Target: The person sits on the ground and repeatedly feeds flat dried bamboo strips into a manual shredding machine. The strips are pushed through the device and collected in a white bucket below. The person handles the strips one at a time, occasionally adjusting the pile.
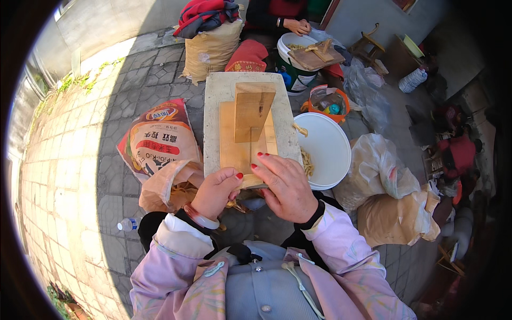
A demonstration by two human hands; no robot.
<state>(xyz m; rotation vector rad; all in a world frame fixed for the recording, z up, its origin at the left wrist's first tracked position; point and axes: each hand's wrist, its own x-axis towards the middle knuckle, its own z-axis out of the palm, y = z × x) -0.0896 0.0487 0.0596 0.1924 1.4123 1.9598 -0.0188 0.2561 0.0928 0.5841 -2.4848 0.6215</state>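
A pale stone-like slab point(215, 89) stands before me with a flat wooden board point(229, 136) on it. From the board rises an upright wooden block point(255, 108). At the near edge, my left hand point(218, 190) pinches the left end of a flat, pale yellow strip point(251, 181) between thumb and fingers. My right hand point(286, 188) lies over the strip's right end, its fingers spread across the board's near right corner. Whether the right hand grips the strip is hard to tell. Part of the strip is hidden under the fingers.
Right of the slab is a white bucket point(326, 150) holding twisted pale pieces. An orange container point(340, 104) and filled sacks point(394, 218) stand beyond. At left lie a printed sack point(160, 136) and a plastic bottle point(129, 224). A co-worker's hands point(298, 27) are above another bucket point(296, 82).
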